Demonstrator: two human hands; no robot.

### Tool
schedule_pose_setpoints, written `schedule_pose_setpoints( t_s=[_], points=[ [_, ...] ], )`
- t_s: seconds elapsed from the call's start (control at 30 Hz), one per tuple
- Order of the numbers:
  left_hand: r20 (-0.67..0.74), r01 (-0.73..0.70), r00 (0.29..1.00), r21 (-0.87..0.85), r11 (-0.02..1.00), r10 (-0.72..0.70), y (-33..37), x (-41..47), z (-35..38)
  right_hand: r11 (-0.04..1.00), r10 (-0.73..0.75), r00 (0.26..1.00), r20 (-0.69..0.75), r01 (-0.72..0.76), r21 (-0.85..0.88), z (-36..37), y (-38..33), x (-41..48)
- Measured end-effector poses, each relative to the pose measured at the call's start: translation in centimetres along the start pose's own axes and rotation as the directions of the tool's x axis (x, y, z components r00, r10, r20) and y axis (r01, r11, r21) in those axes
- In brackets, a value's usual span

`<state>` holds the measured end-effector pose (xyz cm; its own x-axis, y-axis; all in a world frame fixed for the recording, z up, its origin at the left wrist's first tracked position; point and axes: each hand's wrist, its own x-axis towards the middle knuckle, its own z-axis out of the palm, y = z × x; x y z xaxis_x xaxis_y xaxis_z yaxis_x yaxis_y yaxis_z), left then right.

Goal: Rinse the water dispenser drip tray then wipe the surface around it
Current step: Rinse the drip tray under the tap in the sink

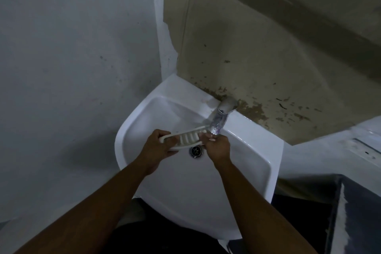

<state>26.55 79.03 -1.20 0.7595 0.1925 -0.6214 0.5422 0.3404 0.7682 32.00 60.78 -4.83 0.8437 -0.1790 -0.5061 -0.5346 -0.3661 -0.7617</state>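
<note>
Two hands over white sink (132,128): left hand (159,146) gripping slotted drip tray (185,137); right hand (218,146) closed on tray's other end beneath tap (221,113).

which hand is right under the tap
The right hand, at the tray's end under the tap. The left hand grips the far end.

Drip tray (186,137) ends under fingers (165,140)
</note>
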Motion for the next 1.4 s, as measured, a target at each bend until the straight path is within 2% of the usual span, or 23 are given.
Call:
schedule_pose_setpoints(
  t_s=[0.1,0.27,0.43,0.5,0.57,0.63,0.7,0.8,0.87,1.1,1.17,1.2,1.27,1.33,1.4],
  points=[
    [0.003,0.019,1.000,-0.018,1.000,-0.019,-0.2,0.1,0.2,0.999,-0.017,1.000,-0.003,0.017,0.052,0.3,1.5,1.3],
    [-0.024,0.030,0.999,-0.011,0.999,-0.030,-0.3,0.3,0.6,0.987,-0.102,0.994,0.041,0.106,-0.119,0.3,-0.6,-1.3],
    [-0.031,0.000,1.000,0.035,0.999,0.001,0.1,0.1,0.8,0.986,-0.155,0.988,0.004,0.155,-0.059,0.5,-0.6,-2.6],
    [-0.043,0.004,0.999,0.032,0.999,-0.003,-0.1,0.1,0.9,0.962,-0.226,0.974,-0.002,0.223,-0.155,0.9,-0.3,-2.6],
    [-0.050,0.011,0.999,0.059,0.998,-0.008,-0.2,0.1,1.0,0.918,-0.254,0.964,0.082,0.266,-0.293,1.2,-0.2,-2.5],
    [-0.049,0.015,0.999,0.084,0.996,-0.011,-0.4,0.1,1.1,0.910,-0.217,0.965,0.149,0.255,-0.326,0.9,-0.5,-2.2],
    [-0.039,0.020,0.999,0.089,0.996,-0.017,-0.3,0.0,1.2,0.929,-0.192,0.970,0.151,0.229,-0.291,0.4,-0.9,-1.9],
    [-0.029,0.052,0.998,0.063,0.997,-0.051,-0.1,0.0,1.2,0.998,-0.046,0.998,0.051,0.048,-0.051,-0.4,-0.9,-1.2],
    [-0.015,0.089,0.996,0.027,0.996,-0.089,0.1,0.1,1.2,0.999,0.011,1.000,0.008,-0.011,0.044,-0.4,-0.6,-1.3],
    [-0.016,0.082,0.997,0.020,0.996,-0.082,0.5,-0.1,1.7,0.995,-0.076,0.989,0.126,0.083,-0.047,0.7,-0.2,-2.6],
    [0.001,0.081,0.997,0.032,0.996,-0.081,0.9,-0.1,1.6,0.997,-0.063,0.996,0.070,0.060,0.043,0.4,-0.2,-2.5],
    [0.015,0.085,0.996,0.030,0.996,-0.086,1.0,0.0,1.5,0.982,0.006,1.000,0.013,-0.008,0.186,0.0,-0.2,-2.3],
    [0.068,0.102,0.992,0.010,0.995,-0.102,1.4,0.2,1.3,0.877,0.199,0.980,-0.020,-0.169,0.449,-0.9,-0.4,-1.8],
    [0.114,0.119,0.986,0.010,0.993,-0.120,1.6,0.3,1.2,0.801,0.267,0.963,0.028,-0.238,0.550,-1.8,-0.6,-1.6],
    [0.108,0.139,0.984,0.018,0.990,-0.140,1.4,0.6,1.3,0.744,0.270,0.961,0.065,-0.251,0.619,-2.4,-0.6,-1.6]
  ],
)
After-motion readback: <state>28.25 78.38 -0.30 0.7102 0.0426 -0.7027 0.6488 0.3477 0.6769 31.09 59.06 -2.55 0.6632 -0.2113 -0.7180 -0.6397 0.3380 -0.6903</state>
